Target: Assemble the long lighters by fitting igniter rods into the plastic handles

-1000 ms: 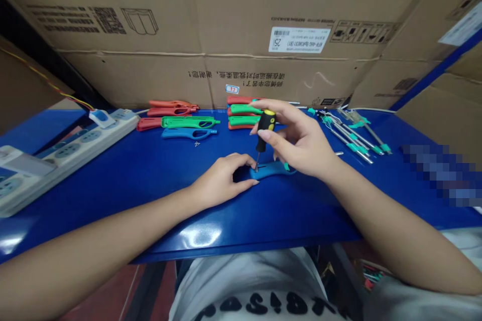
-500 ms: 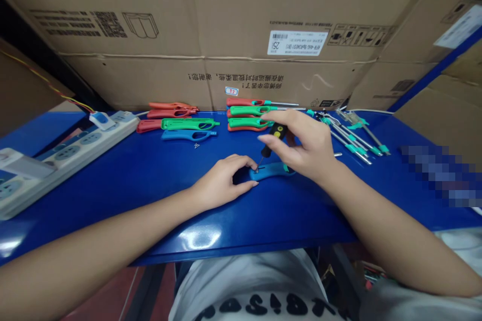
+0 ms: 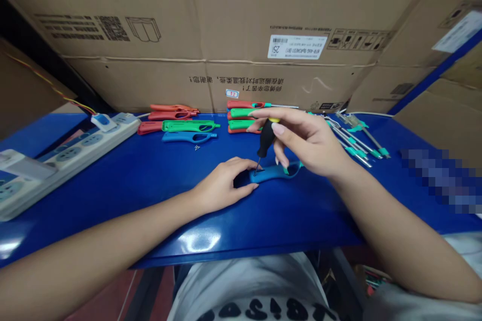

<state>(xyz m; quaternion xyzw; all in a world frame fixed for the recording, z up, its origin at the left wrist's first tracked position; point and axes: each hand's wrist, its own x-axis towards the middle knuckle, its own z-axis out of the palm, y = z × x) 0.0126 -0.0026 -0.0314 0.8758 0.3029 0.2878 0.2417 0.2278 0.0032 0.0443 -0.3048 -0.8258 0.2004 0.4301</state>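
Note:
A blue lighter (image 3: 271, 173) with a finger loop lies flat on the blue table in front of me. My left hand (image 3: 224, 185) pinches its left end between thumb and fingers. In my right hand (image 3: 314, 143) is a black screwdriver (image 3: 267, 139) with yellow on its handle, tilted slightly right. Its thin tip points down at the left end of the lighter, beside my left fingertips. Whether the tip sits in a screw is too small to tell. My right hand covers part of the lighter's far right end.
Red, green and blue handle shells (image 3: 190, 126) lie at the back left, with small screws (image 3: 197, 147) before them. Behind my right hand are stacked lighters (image 3: 241, 112). Metal tubes (image 3: 357, 140) lie further right. A power strip (image 3: 71, 158) runs along the left; a cardboard sheet (image 3: 211, 35) stands behind.
The screwdriver stands more upright, and my right fingers have shifted around its handle and stretched leftward. My left hand stays on the lighter.

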